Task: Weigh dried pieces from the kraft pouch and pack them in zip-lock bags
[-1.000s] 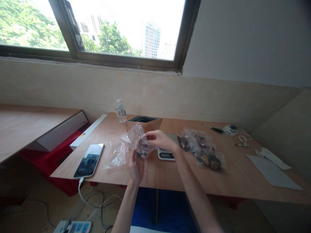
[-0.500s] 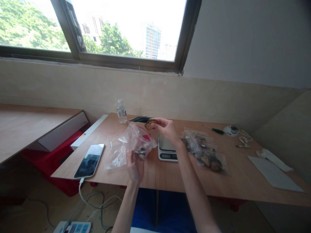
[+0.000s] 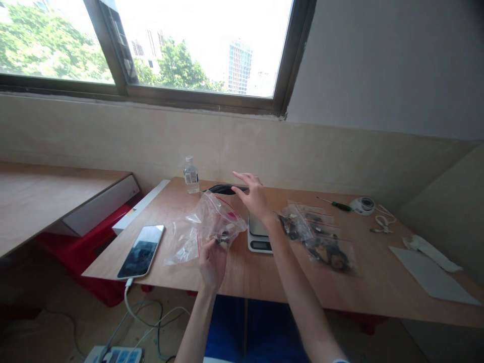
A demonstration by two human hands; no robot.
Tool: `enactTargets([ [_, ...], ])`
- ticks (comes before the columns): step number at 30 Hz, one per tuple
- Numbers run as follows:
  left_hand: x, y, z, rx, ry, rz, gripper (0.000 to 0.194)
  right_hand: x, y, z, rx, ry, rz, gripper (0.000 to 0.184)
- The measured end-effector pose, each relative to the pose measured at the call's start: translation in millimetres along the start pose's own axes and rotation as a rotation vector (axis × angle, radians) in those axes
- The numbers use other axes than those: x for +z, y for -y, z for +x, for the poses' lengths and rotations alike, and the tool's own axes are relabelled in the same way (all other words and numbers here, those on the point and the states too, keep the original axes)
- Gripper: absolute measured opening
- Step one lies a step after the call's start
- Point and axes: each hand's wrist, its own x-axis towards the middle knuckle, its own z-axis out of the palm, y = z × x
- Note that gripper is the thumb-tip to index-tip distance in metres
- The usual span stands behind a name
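My left hand (image 3: 212, 262) grips a clear zip bag (image 3: 207, 209) with a red seal line; several dark and pale dried pieces (image 3: 223, 238) lie at its bottom. My right hand (image 3: 254, 195) is raised, thumb and fingers apart, with nothing in it. It hovers over the back of a white digital scale (image 3: 260, 246), close to a dark open pouch or tray (image 3: 223, 189) behind the bag. My right forearm and hand hide part of the scale. I cannot make out the number on its display.
Several filled zip bags (image 3: 328, 252) lie right of the scale. A phone (image 3: 141, 252) on a cable and a water bottle (image 3: 191, 175) are on the left. Farther right are a green screwdriver (image 3: 340, 205), a white dome camera (image 3: 363, 205) and a white sheet (image 3: 431, 275).
My right hand has let go of the brown dried piece it was pinching, and its fingers have spread. The piece is no longer visible in it. My left hand still holds the bag.
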Motion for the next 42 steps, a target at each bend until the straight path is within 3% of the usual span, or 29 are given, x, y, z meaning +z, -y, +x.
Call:
enactTargets([
  [5, 2.6, 0, 0, -0.005, 0.032, 0.050, 0.042, -14, 10, -13, 0.044, 0.026, 0.201, 0.026],
  [14, -4.3, 4, 2, 0.027, 0.021, 0.154, 0.012, -21, 10, -34, 0.226, 0.515, 0.503, 0.030],
  [20, -9.3, 9, 4, 0.062, -0.098, 0.216, 0.017, -20, 5, -42, 0.310, 0.723, 0.436, 0.034],
  [25, -13.7, 13, 6, 0.120, -0.174, 0.355, 0.016, -16, 11, -47, 0.265, 0.734, 0.251, 0.033],
  [31, -13.5, 16, 5, 0.174, -0.208, 0.385, 0.018, -14, 17, -48, 0.197, 0.755, 0.291, 0.028],
  [42, -5.0, 14, 3, 0.164, -0.148, 0.239, 0.018, -11, 12, -48, 0.294, 0.670, 0.415, 0.031],
])
